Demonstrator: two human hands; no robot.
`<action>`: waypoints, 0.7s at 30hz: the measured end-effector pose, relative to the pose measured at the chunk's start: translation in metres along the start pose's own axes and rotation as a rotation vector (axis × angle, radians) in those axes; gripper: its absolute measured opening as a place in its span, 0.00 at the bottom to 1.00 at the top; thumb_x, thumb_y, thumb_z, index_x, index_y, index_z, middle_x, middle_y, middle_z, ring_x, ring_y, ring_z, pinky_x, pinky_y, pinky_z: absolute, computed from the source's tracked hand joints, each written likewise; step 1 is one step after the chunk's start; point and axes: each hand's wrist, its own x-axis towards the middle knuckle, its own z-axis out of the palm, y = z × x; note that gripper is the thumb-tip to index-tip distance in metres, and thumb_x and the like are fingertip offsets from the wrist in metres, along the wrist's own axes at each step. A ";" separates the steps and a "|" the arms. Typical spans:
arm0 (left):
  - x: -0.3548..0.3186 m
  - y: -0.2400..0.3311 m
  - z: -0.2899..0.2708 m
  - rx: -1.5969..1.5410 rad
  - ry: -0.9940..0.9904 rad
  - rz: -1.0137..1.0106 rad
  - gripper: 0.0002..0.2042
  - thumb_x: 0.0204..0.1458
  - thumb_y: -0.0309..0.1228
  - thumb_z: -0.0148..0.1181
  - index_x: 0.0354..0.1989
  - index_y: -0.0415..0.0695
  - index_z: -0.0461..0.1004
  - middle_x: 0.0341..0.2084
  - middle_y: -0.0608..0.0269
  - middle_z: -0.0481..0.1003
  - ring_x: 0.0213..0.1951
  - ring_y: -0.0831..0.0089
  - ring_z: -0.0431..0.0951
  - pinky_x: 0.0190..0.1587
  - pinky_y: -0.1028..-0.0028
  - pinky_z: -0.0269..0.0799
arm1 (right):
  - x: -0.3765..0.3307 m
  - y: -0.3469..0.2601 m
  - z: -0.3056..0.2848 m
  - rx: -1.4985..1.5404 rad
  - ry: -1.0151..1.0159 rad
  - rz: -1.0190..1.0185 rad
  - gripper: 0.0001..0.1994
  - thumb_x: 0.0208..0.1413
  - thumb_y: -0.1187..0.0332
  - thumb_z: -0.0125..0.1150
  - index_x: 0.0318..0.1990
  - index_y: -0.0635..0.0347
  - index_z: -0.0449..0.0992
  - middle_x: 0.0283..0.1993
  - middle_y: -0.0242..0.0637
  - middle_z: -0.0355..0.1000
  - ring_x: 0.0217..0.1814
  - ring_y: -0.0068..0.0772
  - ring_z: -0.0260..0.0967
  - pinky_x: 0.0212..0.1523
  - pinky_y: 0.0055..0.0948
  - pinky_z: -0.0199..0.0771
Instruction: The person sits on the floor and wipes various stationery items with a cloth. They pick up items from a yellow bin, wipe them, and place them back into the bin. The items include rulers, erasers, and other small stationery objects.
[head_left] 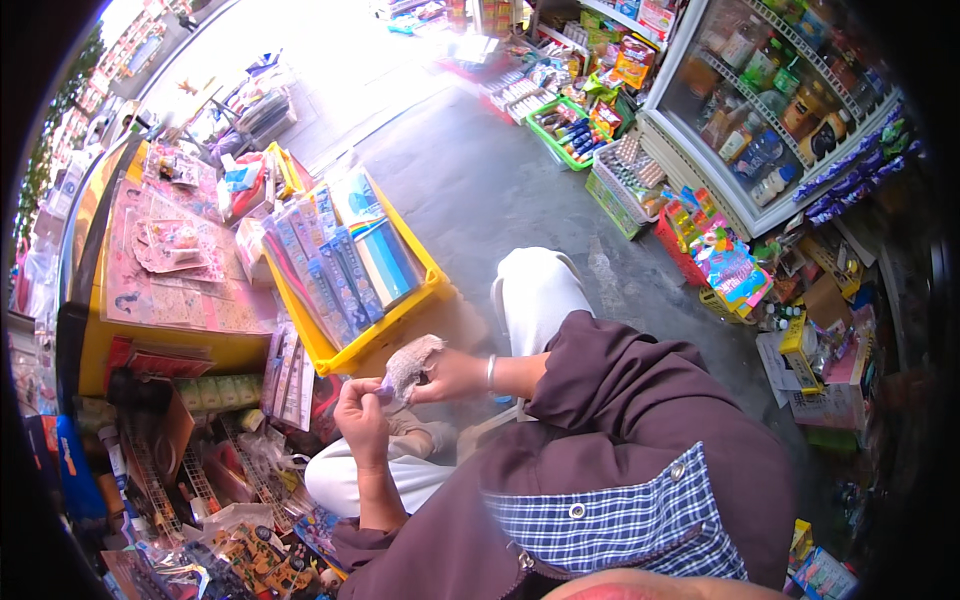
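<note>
My right hand (452,376), with a silver bangle on its wrist, is closed round a crumpled greyish cloth (412,365). Against the cloth sits a small pale purple object (394,390), too small to name. Fingers of my left hand (360,418) are bent and pinch its near end, so the two hands almost meet. Just beyond them stands a yellow plastic crate (425,290) filled with flat packs of blue and purple stationery-like goods (335,265).
A yellow display stand (95,335) carries pink packets at the left. Packaged toys (260,555) crowd the lower left. Along the right stand a glass-door drinks fridge (770,95), a green basket (570,130) and a red basket (675,245). Grey floor (450,150) lies ahead.
</note>
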 end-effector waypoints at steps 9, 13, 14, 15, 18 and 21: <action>-0.004 0.014 -0.001 0.019 -0.106 -0.081 0.12 0.53 0.30 0.52 0.41 0.36 0.71 0.35 0.61 0.73 0.36 0.77 0.74 0.39 0.77 0.72 | -0.002 -0.003 0.000 0.495 -0.118 0.644 0.10 0.52 0.66 0.57 0.40 0.57 0.75 0.33 0.27 0.72 0.31 0.16 0.67 0.30 0.22 0.71; -0.007 0.015 -0.001 -0.300 -0.141 -0.229 0.11 0.54 0.29 0.52 0.43 0.35 0.72 0.38 0.61 0.74 0.38 0.75 0.75 0.40 0.76 0.74 | 0.000 -0.003 -0.005 0.623 -0.126 0.582 0.09 0.55 0.64 0.55 0.37 0.59 0.75 0.28 0.29 0.71 0.25 0.19 0.68 0.23 0.22 0.71; -0.007 0.015 -0.002 -0.311 -0.106 -0.275 0.11 0.55 0.28 0.52 0.43 0.35 0.72 0.38 0.60 0.74 0.38 0.75 0.75 0.40 0.76 0.74 | 0.001 -0.004 -0.005 0.649 -0.134 0.592 0.09 0.56 0.64 0.54 0.36 0.60 0.74 0.28 0.30 0.71 0.25 0.19 0.68 0.22 0.22 0.71; -0.006 0.015 -0.002 -0.371 -0.119 -0.283 0.10 0.55 0.27 0.51 0.43 0.35 0.72 0.38 0.60 0.74 0.38 0.76 0.75 0.39 0.77 0.74 | 0.002 -0.006 -0.006 0.668 -0.132 0.601 0.09 0.56 0.65 0.54 0.36 0.61 0.74 0.28 0.31 0.70 0.24 0.20 0.68 0.22 0.22 0.70; -0.004 0.015 -0.004 -0.333 -0.097 -0.314 0.09 0.54 0.27 0.55 0.42 0.38 0.73 0.36 0.63 0.75 0.35 0.79 0.75 0.37 0.79 0.74 | 0.005 -0.011 -0.005 0.627 -0.139 0.620 0.09 0.57 0.65 0.54 0.35 0.61 0.74 0.27 0.31 0.70 0.24 0.20 0.67 0.21 0.22 0.70; -0.003 0.015 -0.006 -0.295 -0.094 -0.307 0.09 0.53 0.28 0.57 0.41 0.39 0.74 0.35 0.65 0.75 0.33 0.81 0.75 0.36 0.80 0.73 | 0.006 -0.014 -0.003 0.594 -0.145 0.618 0.09 0.57 0.65 0.54 0.34 0.61 0.73 0.26 0.31 0.71 0.22 0.19 0.67 0.21 0.21 0.70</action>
